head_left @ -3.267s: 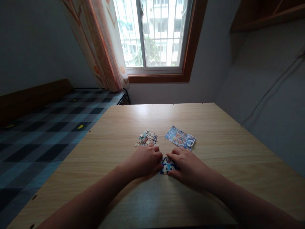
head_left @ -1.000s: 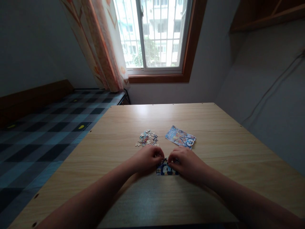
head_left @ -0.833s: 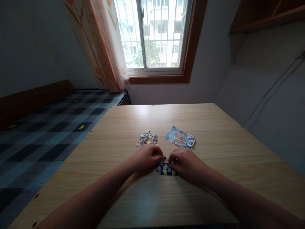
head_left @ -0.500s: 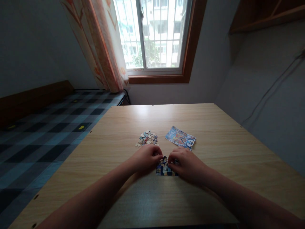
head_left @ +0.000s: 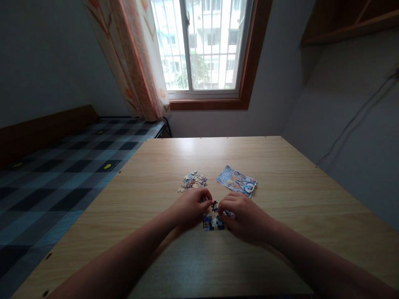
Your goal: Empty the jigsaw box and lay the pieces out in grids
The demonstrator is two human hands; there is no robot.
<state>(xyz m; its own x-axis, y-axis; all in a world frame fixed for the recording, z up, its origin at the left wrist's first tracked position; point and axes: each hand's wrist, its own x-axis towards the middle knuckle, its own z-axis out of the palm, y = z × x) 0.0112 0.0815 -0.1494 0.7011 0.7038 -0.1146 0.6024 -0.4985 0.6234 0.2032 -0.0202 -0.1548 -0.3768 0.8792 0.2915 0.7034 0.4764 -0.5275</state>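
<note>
A partly assembled jigsaw puzzle (head_left: 214,223), dark blue with pale patches, lies flat on the table near its front. At its upper edge a loose-looking puzzle piece (head_left: 215,206) shows between my two hands. My right hand (head_left: 238,211) is closed in a pinch at the right side of this piece and covers the puzzle's right part. From the left, my left hand (head_left: 193,205) has thumb and forefinger pressed together close to the same piece; what lies in them is hidden. Beyond the left hand sits a pile of loose puzzle pieces (head_left: 195,179).
A blue picture sheet (head_left: 237,181) with colourful figures lies beyond my right hand. The wooden table (head_left: 174,265) reaches toward the window (head_left: 213,50). To the left stands a bed with a checked cover (head_left: 75,166); a shelf (head_left: 352,29) hangs at upper right.
The fingers of my right hand have shifted slightly left at the puzzle's upper edge, and more of the piece between the hands shows. My left hand has barely moved.
</note>
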